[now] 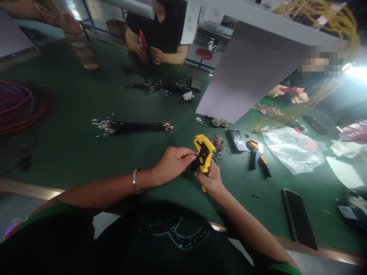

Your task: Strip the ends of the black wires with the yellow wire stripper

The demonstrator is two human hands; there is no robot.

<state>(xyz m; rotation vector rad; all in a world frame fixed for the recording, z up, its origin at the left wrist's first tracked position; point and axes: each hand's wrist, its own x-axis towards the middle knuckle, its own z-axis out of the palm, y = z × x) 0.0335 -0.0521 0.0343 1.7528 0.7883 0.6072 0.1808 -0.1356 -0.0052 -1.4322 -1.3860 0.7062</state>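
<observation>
My right hand point(211, 178) is wrapped round the handles of a yellow and black wire stripper point(204, 149), its head tilted up and away from me. Beside the jaws my left hand point(174, 164), with a bracelet on the wrist, is closed in a pinch. What its fingertips hold is too small to make out. Behind the tool is a pile of short dark and copper-coloured bits point(218, 147). Further left lies a bundle of black wires point(134, 127), silvery at the left end and coppery at the right.
Right of my hands lie a keypad phone point(237, 140), orange-handled pliers point(258, 154), a clear plastic bag point(294, 149) and a smartphone point(299, 217). A pale panel point(243, 72) stands upright across the green table. Coiled red cable point(20, 109) lies left. People sit opposite.
</observation>
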